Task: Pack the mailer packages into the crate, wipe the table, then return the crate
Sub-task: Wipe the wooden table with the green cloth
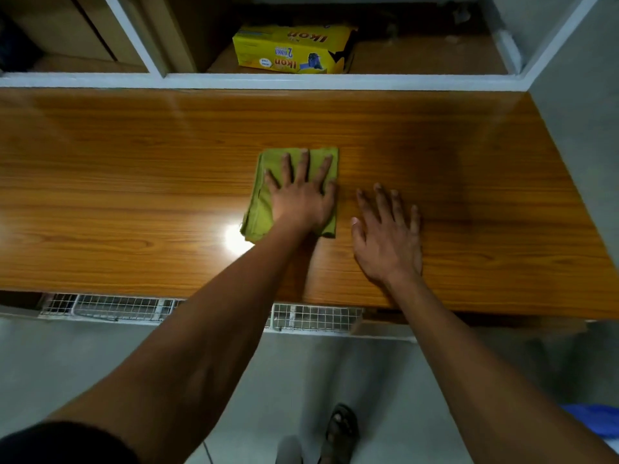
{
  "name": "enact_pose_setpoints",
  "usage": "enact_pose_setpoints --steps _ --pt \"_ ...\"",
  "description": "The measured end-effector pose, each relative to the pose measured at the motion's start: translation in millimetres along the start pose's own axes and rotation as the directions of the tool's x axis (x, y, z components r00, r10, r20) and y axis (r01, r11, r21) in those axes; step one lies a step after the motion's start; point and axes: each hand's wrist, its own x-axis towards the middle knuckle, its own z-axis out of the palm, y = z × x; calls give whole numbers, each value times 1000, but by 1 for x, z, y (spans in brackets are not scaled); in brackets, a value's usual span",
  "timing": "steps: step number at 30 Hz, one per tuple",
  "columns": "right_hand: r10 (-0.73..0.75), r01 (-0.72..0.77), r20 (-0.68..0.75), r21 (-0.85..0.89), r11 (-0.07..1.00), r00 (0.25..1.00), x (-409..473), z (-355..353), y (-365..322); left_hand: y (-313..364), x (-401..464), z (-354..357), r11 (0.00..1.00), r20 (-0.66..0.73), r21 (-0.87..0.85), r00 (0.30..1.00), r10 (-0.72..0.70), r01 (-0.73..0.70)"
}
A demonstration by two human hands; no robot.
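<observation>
A folded green cloth (262,199) lies on the wooden table (134,182) near its middle. My left hand (301,192) presses flat on the cloth with its fingers spread and straight. My right hand (388,236) rests flat on the bare wood just right of the cloth, fingers straight and spread. No mailer packages show on the table. A white wire-mesh crate (110,308) peeks out under the table's near edge, mostly hidden by the tabletop and my arms.
A yellow cardboard box (291,48) sits on a shelf behind the table, inside a white frame (254,81). A grey wall (582,135) bounds the table on the right. Below are the grey floor, a sandalled foot (341,430) and something blue (599,420) at the right edge.
</observation>
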Motion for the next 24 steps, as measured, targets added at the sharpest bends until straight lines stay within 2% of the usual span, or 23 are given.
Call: enact_pose_setpoints --steps 3,6,8,10,14,18,20,22,24 --pt "-1 1 12 0 1000 1000 1 -1 -1 -1 -71 9 999 -45 -13 998 39 -39" --pt "6 -6 10 1 1000 1000 1 0 -1 0 -134 19 997 -21 -30 997 73 -74" --pt "8 -8 5 -4 1000 1000 2 0 -1 -3 -118 17 995 -23 -23 995 95 -96" --pt "17 -17 3 -5 1000 1000 3 1 -1 -3 -65 10 993 -35 -18 993 113 -114" --pt "10 -10 -18 1 1000 1000 1 1 0 0 10 1 1000 6 -5 1000 20 -20" --pt "14 -14 -1 9 1000 1000 3 1 0 6 -59 17 999 -84 -18 996 33 -34" --pt "21 -21 -2 17 1000 1000 3 1 -1 7 -100 25 998 -76 -14 995 64 -65" --pt "20 -20 -6 15 1000 1000 3 2 -1 7 -97 24 997 -63 -13 995 74 -75" --pt "14 -14 -6 18 1000 1000 3 0 0 8 -59 15 999 -65 -12 997 51 -52"
